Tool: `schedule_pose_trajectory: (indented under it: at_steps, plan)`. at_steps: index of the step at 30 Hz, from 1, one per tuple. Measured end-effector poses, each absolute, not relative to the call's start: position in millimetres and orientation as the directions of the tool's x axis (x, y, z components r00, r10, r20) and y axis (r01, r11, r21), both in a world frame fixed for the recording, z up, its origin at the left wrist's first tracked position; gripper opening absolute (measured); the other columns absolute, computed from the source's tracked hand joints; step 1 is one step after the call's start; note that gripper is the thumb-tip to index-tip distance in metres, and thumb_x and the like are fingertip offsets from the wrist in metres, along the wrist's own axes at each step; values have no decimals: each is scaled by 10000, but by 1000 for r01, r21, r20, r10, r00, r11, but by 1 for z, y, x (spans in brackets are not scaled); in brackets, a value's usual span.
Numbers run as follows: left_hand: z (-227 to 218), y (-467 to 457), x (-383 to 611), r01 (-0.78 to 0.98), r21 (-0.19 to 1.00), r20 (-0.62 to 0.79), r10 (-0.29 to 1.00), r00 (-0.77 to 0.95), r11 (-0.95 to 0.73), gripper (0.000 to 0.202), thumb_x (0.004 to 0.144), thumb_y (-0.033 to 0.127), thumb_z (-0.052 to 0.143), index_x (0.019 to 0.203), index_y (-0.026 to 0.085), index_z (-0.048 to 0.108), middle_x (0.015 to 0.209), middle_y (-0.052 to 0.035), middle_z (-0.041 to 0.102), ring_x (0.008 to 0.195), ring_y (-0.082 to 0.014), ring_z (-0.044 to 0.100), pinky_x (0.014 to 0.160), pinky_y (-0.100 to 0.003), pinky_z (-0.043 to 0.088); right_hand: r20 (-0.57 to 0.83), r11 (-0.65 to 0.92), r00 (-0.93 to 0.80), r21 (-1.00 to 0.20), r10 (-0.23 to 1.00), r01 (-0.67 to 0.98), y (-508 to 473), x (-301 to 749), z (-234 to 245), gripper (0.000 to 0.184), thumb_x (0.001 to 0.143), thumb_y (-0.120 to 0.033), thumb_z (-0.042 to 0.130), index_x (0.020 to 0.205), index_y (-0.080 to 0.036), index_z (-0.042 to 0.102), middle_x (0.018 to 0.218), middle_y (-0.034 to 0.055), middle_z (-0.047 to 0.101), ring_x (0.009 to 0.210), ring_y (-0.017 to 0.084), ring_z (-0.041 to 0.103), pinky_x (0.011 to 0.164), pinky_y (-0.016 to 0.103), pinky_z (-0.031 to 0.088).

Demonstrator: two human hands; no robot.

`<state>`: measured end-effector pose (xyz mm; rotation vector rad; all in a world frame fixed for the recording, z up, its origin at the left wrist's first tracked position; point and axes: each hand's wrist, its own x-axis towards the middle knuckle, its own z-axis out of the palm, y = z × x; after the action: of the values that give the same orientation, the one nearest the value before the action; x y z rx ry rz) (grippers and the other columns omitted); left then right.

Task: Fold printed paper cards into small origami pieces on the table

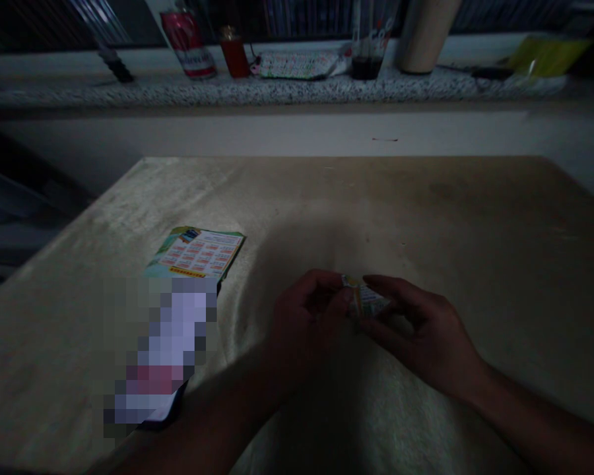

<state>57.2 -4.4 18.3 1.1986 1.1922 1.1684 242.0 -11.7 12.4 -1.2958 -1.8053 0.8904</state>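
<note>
A small folded piece of printed paper [369, 300], whitish with a yellow strip, is held low over the table between both hands. My left hand [314, 313] pinches its left end, with thumb and fingers closed on it. From the other side, the fingertips of my right hand [420, 330] close around the paper's right part. Dim light hides the finer print and the exact folds. To the left of my left hand lies a flat printed calendar sheet [198, 254] with green edges. A phone-like slab [173, 336], blurred by pixels, touches or overlaps its near edge.
The table [297, 191] has a pale cover and ends at a white wall. On the speckled stone sill [287, 92] behind stand a red can [188, 43], a small red bottle [235, 56], a glass with dark liquid [369, 49] and a beige cylinder [426, 36].
</note>
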Motion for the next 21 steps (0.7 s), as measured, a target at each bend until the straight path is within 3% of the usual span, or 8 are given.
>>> schedule_pose_trajectory:
  at_steps: [3,8,13,17,21]
  plan:
    - [17,-6,59,-5,1000,13,1000,-14,-13,78,853,216,706,886,183,643,879,-8,716,740,-124,703,661,-209,579,208,296,-219,-789,953,538,-12,241,11,489,792,-372,817,1206,-162,666,793,36,739,659,190,697,650,334,586]
    - [12,-11,62,-89,993,89,994,57,-84,36,902,203,684,900,186,653,1106,-50,703,926,-154,710,754,-229,603,258,341,-222,-727,940,596,-10,238,11,465,837,-345,753,1222,-101,659,822,67,721,670,192,683,658,340,577]
    - [11,-7,54,-162,985,107,958,268,-65,360,852,184,774,1195,236,680,1184,-56,710,1071,-199,701,888,-285,602,191,343,-360,-838,913,424,-10,244,10,553,863,-219,695,1392,-162,543,728,-27,633,623,135,623,582,247,527]
    - [13,-2,46,-148,976,205,913,352,-162,398,833,168,795,1212,256,709,1225,-55,702,1046,-215,714,877,-300,612,178,319,-442,-908,879,270,-11,250,8,555,910,-199,636,1445,-192,489,712,-48,554,582,113,542,510,218,461]
    - [10,-1,43,-40,948,309,887,342,-315,409,859,178,771,1250,275,696,1213,-54,705,1037,-214,715,881,-315,608,203,358,-470,-895,859,267,-10,254,6,547,951,-215,549,1484,-170,439,695,-41,540,522,121,497,464,240,422]
